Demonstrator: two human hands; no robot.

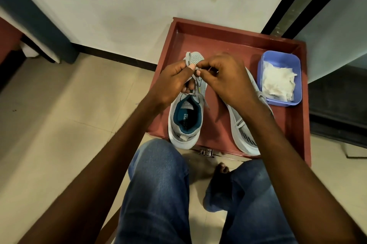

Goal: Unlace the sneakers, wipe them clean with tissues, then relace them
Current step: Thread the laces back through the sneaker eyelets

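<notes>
Two grey sneakers stand in a red-brown tray (234, 45). The left sneaker (186, 116) has a teal lining and points away from me. My left hand (174, 83) pinches its grey lace (188, 61) near the toe end of the eyelets. My right hand (224, 79) pinches the lace right beside it, over the same shoe. The right sneaker (240, 130) lies partly under my right forearm, its lace showing at the side. Crumpled white tissues (278, 83) fill a purple tub (296, 69) at the tray's right.
The tray sits on a low wooden stand with a metal handle (206, 152) at its front edge. My knees in blue jeans (158, 184) and a bare foot (220, 170) are below it. A white wall is behind, a dark door frame (288, 5) at right.
</notes>
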